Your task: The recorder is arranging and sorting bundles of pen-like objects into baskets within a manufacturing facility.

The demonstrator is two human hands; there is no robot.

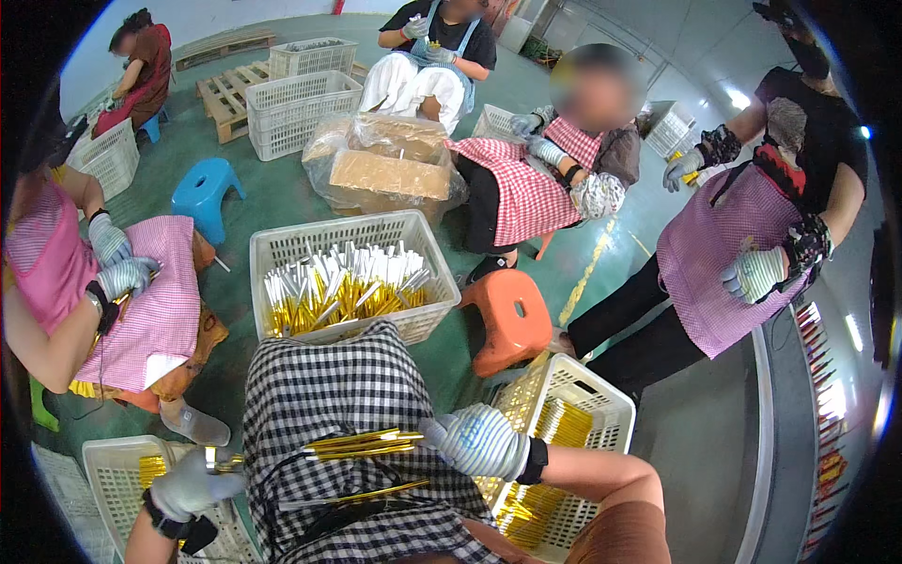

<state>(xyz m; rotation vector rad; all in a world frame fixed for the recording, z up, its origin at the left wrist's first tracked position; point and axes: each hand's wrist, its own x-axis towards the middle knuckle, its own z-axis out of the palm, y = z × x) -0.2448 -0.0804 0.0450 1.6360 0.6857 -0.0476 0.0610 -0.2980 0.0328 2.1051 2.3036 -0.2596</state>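
On my lap, over a black-and-white checked apron (338, 385), lies a loose bundle of slim gold sticks (366, 445). Below it a thin gold stick with a pale end (376, 493) lies crosswise. My right hand (479, 442), in a striped grey glove, is closed beside the bundle's right end; its palm is hidden. At the lower left my left hand (193, 484), also gloved, is closed, with short gold pieces (225, 460) showing between thumb and fingers. It is over a pale crate (99, 465) with gold sticks inside.
Ahead of my knees stands a white crate (427, 324) of gold sticks with white ends. An orange stool (512, 320) and another crate (611, 399) are to my right. Gloved co-workers sit left and ahead; one stands right. Beyond are a plastic-lined carton (390, 174) and a blue stool (209, 195).
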